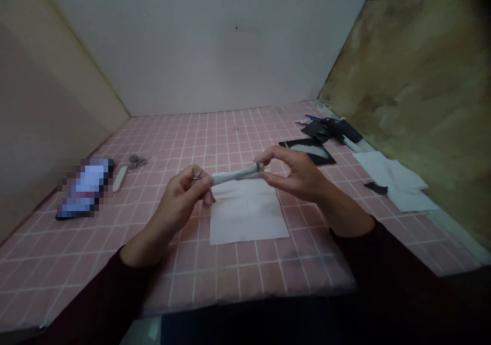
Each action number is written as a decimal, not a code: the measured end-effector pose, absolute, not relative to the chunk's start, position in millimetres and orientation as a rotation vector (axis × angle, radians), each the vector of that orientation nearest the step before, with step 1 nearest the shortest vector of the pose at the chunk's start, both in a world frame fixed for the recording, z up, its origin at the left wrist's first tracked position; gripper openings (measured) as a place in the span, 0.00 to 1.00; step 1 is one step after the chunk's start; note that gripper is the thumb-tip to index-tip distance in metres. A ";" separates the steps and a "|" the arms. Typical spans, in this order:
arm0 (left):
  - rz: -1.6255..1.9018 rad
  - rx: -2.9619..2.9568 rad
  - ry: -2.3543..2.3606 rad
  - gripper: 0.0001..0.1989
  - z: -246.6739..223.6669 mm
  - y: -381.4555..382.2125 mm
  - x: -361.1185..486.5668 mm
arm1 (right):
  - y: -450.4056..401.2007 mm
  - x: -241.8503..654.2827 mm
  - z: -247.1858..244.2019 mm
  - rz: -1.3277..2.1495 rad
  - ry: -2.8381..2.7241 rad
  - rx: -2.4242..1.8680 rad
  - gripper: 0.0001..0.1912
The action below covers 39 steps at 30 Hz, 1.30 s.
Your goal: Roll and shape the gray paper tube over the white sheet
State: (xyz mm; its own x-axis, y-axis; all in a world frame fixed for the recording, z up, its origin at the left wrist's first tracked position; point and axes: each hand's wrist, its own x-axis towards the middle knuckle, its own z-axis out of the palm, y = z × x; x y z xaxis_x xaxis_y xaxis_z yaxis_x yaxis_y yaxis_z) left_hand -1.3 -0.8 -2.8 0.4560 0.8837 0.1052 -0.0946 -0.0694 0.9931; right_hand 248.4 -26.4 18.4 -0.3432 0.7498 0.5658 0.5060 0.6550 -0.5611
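Dark sleeves [99,294] [383,268] behind inward-turned hands [182,197] [297,174]

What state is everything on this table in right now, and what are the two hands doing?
Left hand: closed on one end of the slender piece
Right hand: pinching its other end
Slender piece: held up, slightly slanted
White sheet: unfolded, lying flat
Phone: screen lit, image pixelated
Black sheet: flat, pale patch on it
White papers: overlapping
Pink checked cloth: spread out

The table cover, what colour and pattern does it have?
The table cover is pink with a white grid; best in the head view.
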 end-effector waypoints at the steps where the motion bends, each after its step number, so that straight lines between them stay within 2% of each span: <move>1: 0.911 1.379 0.762 0.09 -3.9 -1.1 -0.3 | -26.7 246.7 18.1 0.336 -2.006 -0.975 0.06; 5: 0.757 1.292 0.776 0.11 -6.5 -3.9 4.7 | -30.0 237.3 17.5 0.291 -2.212 -0.819 0.05; 10: 0.906 1.234 0.826 0.11 0.7 0.6 0.6 | -27.8 256.4 23.8 0.294 -1.959 -1.023 0.08; 16: 0.988 1.136 0.764 0.10 6.6 5.3 -3.5 | -21.6 263.6 20.7 0.643 -1.986 -1.001 0.09; 21: 0.938 1.087 0.778 0.11 3.9 5.2 -1.0 | -20.2 259.6 14.5 0.765 -1.912 -0.968 0.12; 25: 0.906 1.064 0.799 0.12 2.7 5.8 -0.9 | -20.6 260.0 14.0 0.696 -1.935 -0.969 0.11; 32: 0.874 1.084 0.847 0.14 -1.7 6.6 -2.8 | -22.8 248.4 10.0 0.272 -2.131 -0.929 0.08; 39: 0.924 1.337 0.802 0.12 -2.9 3.7 -0.8 | -23.2 245.2 5.4 0.537 -2.029 -1.024 0.08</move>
